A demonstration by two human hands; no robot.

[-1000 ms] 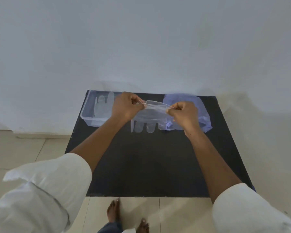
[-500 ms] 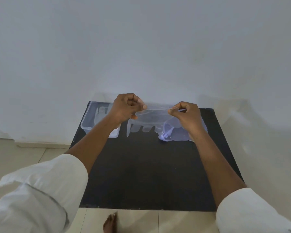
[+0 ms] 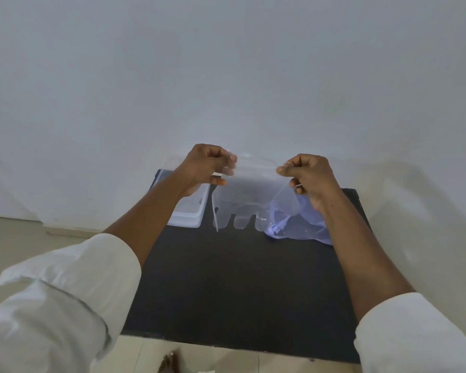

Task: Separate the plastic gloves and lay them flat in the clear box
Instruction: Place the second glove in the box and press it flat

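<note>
1. left hand (image 3: 209, 168) was raised above the far left part of the black desk (image 3: 226, 278), fingers curled, pinching the left top edge of a clear plastic glove (image 3: 242, 200).
2. right hand (image 3: 307, 176) was level with it and well apart, fingers curled, pinching the right top edge of the same glove.
3. the glove hung stretched between both hands, cuff up, its fingers pointing down, tips just above the desk.
4. a heap of thin bluish plastic gloves (image 3: 301, 224) lay on the desk under the right hand, partly behind the hanging glove.
5. the clear box (image 3: 190, 214) sat at the desk's far left corner, mostly hidden by the left forearm; contents could not be made out.
6. white sleeves (image 3: 65, 305) covered both upper arms; a bare foot (image 3: 168, 363) showed on the tiled floor below the desk edge.
</note>
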